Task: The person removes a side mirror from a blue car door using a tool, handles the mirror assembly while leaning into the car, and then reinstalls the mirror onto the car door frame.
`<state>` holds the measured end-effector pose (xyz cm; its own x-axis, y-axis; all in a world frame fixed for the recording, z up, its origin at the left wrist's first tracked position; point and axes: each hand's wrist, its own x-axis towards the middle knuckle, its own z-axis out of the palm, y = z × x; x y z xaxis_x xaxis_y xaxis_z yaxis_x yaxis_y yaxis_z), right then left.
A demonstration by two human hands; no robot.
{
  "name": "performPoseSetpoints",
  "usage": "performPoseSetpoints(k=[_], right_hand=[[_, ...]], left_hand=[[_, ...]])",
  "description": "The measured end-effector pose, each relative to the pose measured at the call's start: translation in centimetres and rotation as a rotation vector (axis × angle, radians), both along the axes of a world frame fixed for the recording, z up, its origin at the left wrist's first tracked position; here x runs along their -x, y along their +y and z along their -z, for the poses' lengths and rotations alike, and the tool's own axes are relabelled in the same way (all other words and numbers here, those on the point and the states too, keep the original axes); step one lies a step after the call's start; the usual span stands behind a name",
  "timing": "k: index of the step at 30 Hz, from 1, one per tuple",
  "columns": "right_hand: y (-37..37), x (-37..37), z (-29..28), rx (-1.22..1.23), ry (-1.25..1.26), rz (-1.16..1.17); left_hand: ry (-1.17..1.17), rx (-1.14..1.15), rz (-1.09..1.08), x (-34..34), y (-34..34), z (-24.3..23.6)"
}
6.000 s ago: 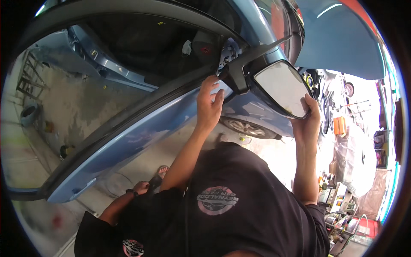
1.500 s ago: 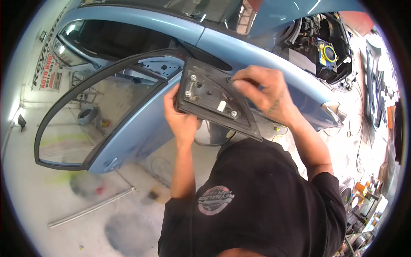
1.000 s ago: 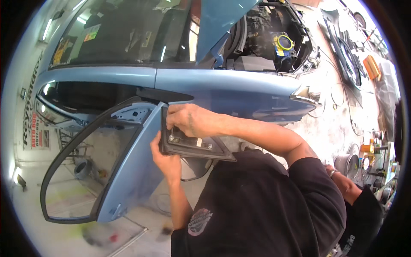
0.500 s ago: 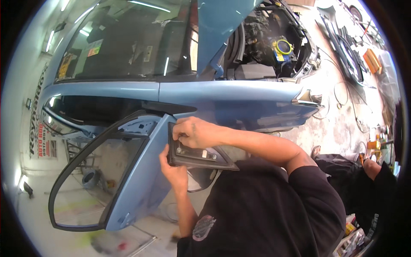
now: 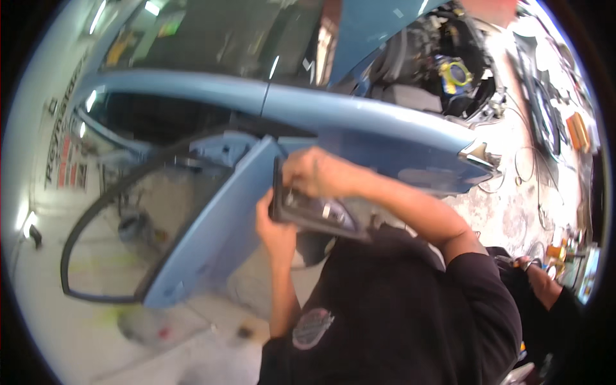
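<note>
A car side mirror with a black, roughly triangular mounting base [image 5: 321, 222] is held in front of my black shirt, its inner face with studs turned up. My left hand [image 5: 277, 224] grips the base from below along its left edge. Over the base's upper corner, my right hand [image 5: 321, 172] has its fingers curled in; what they pinch is hidden by the hand and blur. The dark mirror housing [image 5: 314, 249] shows partly under the base. Just left of my hands stands the open blue car door [image 5: 208, 221], with its black window frame [image 5: 72, 247].
The blue car's fender [image 5: 372, 125] runs across beyond my hands. Its engine bay [image 5: 443, 70] is open, with a yellow-rimmed item inside. Another person's forearm [image 5: 545, 285] is at the right. Cables [image 5: 526, 167] and loose car parts lie on the floor at the far right.
The view has shifted and tilted, and the picture is blurrier. Both hands stay on the side mirror in much the same grip. The other person's arm at the right has moved.
</note>
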<state>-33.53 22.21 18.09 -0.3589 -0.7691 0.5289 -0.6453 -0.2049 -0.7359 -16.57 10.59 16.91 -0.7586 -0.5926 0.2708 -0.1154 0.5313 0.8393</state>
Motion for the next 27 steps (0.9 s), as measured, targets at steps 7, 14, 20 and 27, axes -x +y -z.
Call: performPoseSetpoints(k=[7, 14, 20, 27], right_hand=[[0.8, -0.8, -1.6, -0.399, -0.253, 0.169], [0.9, -0.4, -0.6, -0.262, -0.368, 0.028], [1.9, -0.8, -1.6, -0.296, -0.952, -0.016], [0.6, -4.9, -1.1, -0.39, -0.391, 0.118]], left_hand=[[0.02, -0.022, 0.008, -0.4, 0.0, 0.7], [-0.018, -0.022, -0.026, -1.1, 0.4, 1.0], [-0.026, -0.029, -0.041, -1.1, 0.0, 1.9], [-0.023, 0.135, -0.068, -1.6, -0.2, 1.8]])
